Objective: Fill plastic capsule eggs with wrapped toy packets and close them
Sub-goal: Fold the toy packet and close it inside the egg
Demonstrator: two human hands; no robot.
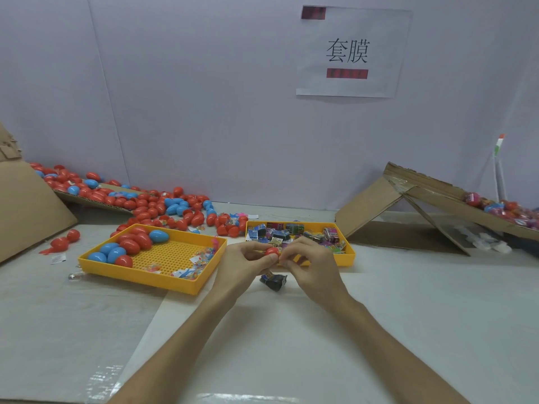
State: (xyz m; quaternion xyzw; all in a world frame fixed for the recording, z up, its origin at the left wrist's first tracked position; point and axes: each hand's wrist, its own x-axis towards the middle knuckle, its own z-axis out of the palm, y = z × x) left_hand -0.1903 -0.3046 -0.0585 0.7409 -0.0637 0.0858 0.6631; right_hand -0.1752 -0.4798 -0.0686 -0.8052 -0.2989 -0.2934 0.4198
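The job looked far from finished. A big heap of loose eggs (163, 205), mostly red with some blue, lay across the back left of the bench (291, 345). About 10 more eggs sat in the near corner of the left tray (145, 279), a yellow tray with a perforated floor. They looked closed, but whether they had packets inside could not be told. The right tray (351, 256), also yellow, was full of small wrapped packets (291, 231), so plenty of stock was left. On the far right, a cardboard ramp (437, 196) carried a cluster of what seemed to be finished, wrapped eggs.

The work in hand was 1 red egg (271, 252), held up in front of the right tray's near edge, between the 2 hands and clear of the bench. The left hand (245, 260) had its fingers curled narrow, pinching the egg from its left side with the thumb on the front. The right hand (309, 263) was curled just as tight, and its fingertips met the egg's right side. I judged this to be the closing or filling step, though the seam was hidden, so I could not tell if the halves were already together. A dark packet (274, 279) lay on the bench just below the hands, touched by neither.
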